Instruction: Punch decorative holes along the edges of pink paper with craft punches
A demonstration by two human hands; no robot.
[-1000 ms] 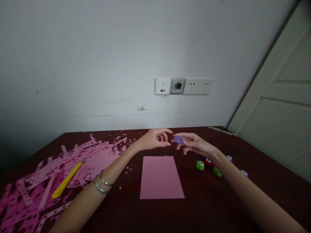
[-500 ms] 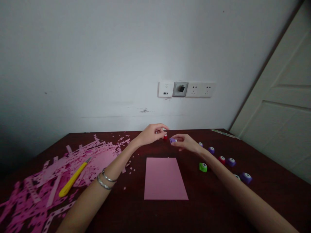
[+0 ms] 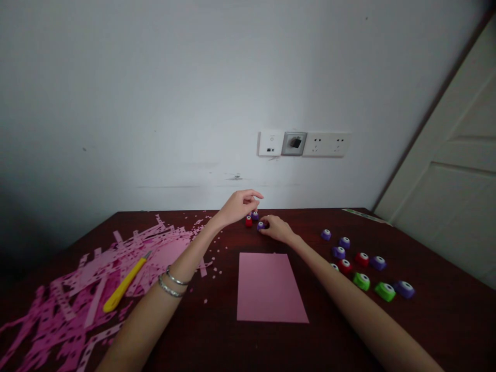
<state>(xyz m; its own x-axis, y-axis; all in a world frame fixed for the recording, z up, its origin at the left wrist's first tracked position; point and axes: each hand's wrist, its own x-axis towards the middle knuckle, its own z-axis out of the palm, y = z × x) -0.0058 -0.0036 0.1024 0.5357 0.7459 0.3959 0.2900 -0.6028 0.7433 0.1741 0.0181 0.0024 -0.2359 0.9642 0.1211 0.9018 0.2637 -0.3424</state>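
Near the back of the dark table, my right hand (image 3: 277, 229) has its fingers around a small purple paper punch (image 3: 261, 226) with a white top, which looks set down on the tabletop. Just to its left are a red punch (image 3: 248, 221) and another purple punch (image 3: 254, 215). Above these hovers my left hand (image 3: 239, 205), index finger stretched and thumb apart, the other fingers curled, with nothing seen in it. A sheet of pink paper (image 3: 271, 287) lies flat in front of both hands.
Several punches stand at the right, among them a green punch (image 3: 361, 281) and a red punch (image 3: 362, 259). Pink paper strips (image 3: 58, 305) and scraps pile up at the left, with a yellow-handled craft knife (image 3: 126, 285) on top. A wall (image 3: 174, 103) closes the back.
My right hand has carried the purple punch left and down to the table beside the other punches. My left hand has shifted slightly left and up. The view has turned a little.
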